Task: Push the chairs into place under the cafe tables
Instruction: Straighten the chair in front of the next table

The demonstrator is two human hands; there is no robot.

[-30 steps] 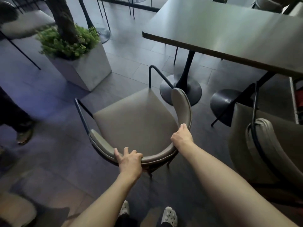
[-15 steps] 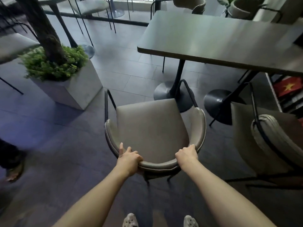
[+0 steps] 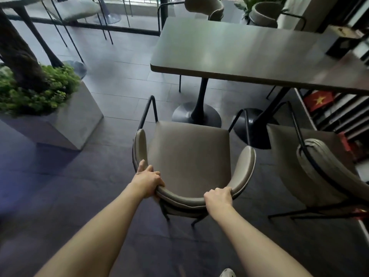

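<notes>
Clearly no brand name or readable writing shows anywhere; the only printed mark is a red flag with a yellow star on the shelving at the right edge. Both hands grasp the curved, padded backrest of a taupe armchair: the left hand wraps the rail where it bends toward the left arm pad, fingers curled over the top edge and thumb stretched up along the outer side, while the right hand is closed over the rail near its right bend, knuckles up and fingertips hidden on the inner face. The seat lies just beyond the fingers, facing the dark rectangular cafe table. The chair stands on the dark tiled floor with its front edge near the table's round pedestal base, the seat short of the tabletop's near edge. A second taupe chair stands just to the right, close to another pedestal base. A concrete planter with green foliage and a tree trunk sits to the left, well apart from the chair
</notes>
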